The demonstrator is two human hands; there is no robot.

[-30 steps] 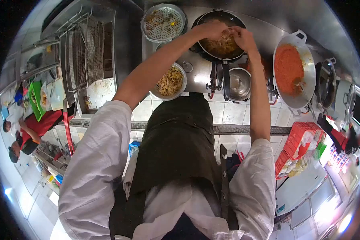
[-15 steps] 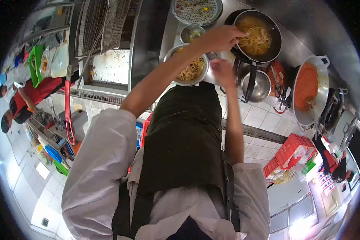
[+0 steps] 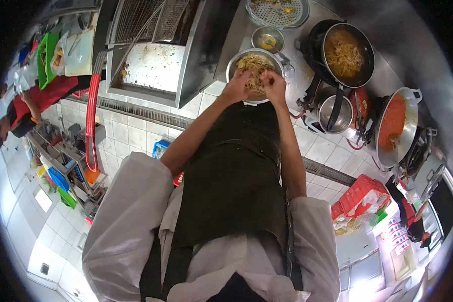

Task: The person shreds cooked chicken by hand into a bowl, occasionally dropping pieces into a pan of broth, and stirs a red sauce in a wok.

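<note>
Both of my hands are over a metal bowl (image 3: 230,68) of shredded, brownish-yellow food (image 3: 256,62). On the bowl's left side, my left hand (image 3: 238,87) has its fingers curled into the shreds. My right hand (image 3: 274,87) is closed in a pinch at the right side, with shreds at its fingertips. Up and to the right, a black frying pan (image 3: 371,56) holds similar shreds in yellowish liquid. Just behind the bowl stands a small metal bowl (image 3: 255,38) with a little yellow food in it.
A perforated metal tray (image 3: 279,14) lies at the back. Right of me are a steel pot (image 3: 335,115) and a big pan of red sauce (image 3: 391,123). Fryer baskets (image 3: 146,20) and a red-handled tool (image 3: 92,121) are at left. Other people work at both sides.
My left hand has come back from the frying pan to the bowl. My right hand has moved left from beside the bowl to over it. The view has shifted slightly.
</note>
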